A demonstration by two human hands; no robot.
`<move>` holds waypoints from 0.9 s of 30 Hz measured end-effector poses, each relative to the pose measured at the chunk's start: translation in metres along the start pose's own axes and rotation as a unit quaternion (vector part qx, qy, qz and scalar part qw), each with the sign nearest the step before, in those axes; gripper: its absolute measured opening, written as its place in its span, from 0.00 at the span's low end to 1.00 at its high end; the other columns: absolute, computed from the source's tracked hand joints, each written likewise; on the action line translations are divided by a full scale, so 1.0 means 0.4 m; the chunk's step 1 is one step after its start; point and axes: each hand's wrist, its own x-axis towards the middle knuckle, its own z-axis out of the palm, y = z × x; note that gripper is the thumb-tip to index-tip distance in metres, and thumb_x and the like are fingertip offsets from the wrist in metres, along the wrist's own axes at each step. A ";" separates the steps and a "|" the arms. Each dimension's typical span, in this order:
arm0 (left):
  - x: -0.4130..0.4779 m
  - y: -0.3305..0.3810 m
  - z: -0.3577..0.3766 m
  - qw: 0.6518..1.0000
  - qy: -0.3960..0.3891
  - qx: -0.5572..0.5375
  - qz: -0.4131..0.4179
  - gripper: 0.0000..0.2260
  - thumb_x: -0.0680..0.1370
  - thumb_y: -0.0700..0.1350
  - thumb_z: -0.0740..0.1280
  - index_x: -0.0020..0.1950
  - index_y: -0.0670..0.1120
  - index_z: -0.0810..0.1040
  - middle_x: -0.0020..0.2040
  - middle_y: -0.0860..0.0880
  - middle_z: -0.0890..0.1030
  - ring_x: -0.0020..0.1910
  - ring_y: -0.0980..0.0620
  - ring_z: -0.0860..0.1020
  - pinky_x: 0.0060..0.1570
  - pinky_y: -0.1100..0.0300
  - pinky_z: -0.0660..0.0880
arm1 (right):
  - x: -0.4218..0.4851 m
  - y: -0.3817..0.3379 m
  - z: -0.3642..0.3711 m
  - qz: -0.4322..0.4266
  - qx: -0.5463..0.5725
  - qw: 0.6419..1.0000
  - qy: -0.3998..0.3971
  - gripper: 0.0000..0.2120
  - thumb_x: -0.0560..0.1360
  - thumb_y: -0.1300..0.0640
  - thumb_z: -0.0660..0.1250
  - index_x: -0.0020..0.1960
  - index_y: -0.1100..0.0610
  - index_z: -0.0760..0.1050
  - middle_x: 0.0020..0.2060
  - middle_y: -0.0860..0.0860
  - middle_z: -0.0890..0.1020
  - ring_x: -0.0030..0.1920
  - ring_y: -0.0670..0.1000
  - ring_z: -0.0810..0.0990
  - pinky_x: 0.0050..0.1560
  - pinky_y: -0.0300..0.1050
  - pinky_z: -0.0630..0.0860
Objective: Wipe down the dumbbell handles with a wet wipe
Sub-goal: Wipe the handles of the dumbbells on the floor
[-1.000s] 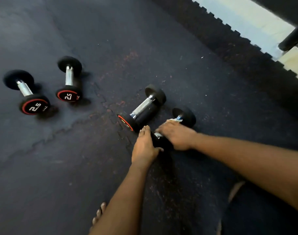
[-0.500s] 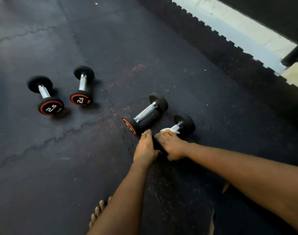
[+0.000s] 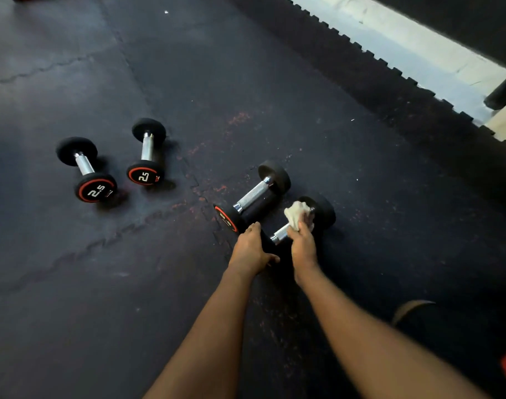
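Several black dumbbells with chrome handles lie on the dark rubber floor. My left hand [image 3: 253, 250] grips the near head of the closest dumbbell [image 3: 322, 213]. My right hand [image 3: 302, 240] holds a crumpled white wet wipe [image 3: 296, 213] wrapped on that dumbbell's handle, close to its far head. A short bare stretch of chrome shows between my two hands. A second dumbbell [image 3: 253, 195] lies just left of it, untouched.
Two 2.5-marked dumbbells [image 3: 86, 168] [image 3: 146, 152] lie apart at the left. The mat's toothed edge [image 3: 389, 70] runs along the upper right beside pale floor. A dark bar end [image 3: 502, 92] juts in at the right edge.
My right hand slid the wipe along the handle toward the far head, baring chrome near my left hand. The camera view shifted, so the dumbbells appear lower and to the right.
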 end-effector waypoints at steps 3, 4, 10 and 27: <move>0.008 -0.013 0.002 1.000 -0.004 -0.002 -0.001 0.51 0.66 0.49 0.83 0.81 0.40 0.58 0.78 0.42 0.66 0.74 0.42 0.69 0.74 0.55 0.63 | -0.023 0.011 0.060 0.060 0.222 0.972 0.045 0.20 0.77 0.51 0.62 0.68 0.51 0.72 0.65 0.52 0.77 0.64 0.50 0.76 0.66 0.47 0.71; 0.012 -0.019 0.004 1.000 -0.002 -0.001 -0.002 0.51 0.66 0.49 0.83 0.81 0.40 0.58 0.78 0.42 0.67 0.74 0.42 0.69 0.74 0.55 0.63 | -0.009 0.003 0.057 0.078 0.252 0.963 0.058 0.19 0.78 0.49 0.62 0.67 0.53 0.73 0.61 0.53 0.79 0.59 0.51 0.79 0.60 0.46 0.74; 0.020 -0.033 0.008 1.000 0.004 0.004 0.017 0.50 0.67 0.49 0.82 0.81 0.41 0.58 0.80 0.44 0.64 0.77 0.43 0.65 0.74 0.58 0.60 | 0.094 -0.042 0.044 0.166 0.304 0.933 0.102 0.18 0.78 0.44 0.63 0.47 0.60 0.75 0.40 0.60 0.80 0.42 0.60 0.80 0.56 0.59 0.77; 0.004 -0.022 0.022 0.999 0.018 0.012 0.029 0.50 0.67 0.47 0.82 0.81 0.40 0.57 0.81 0.44 0.62 0.77 0.44 0.65 0.76 0.50 0.60 | 0.082 -0.045 0.021 0.266 0.168 0.949 0.020 0.15 0.80 0.45 0.60 0.48 0.56 0.76 0.41 0.56 0.80 0.39 0.55 0.79 0.39 0.46 0.75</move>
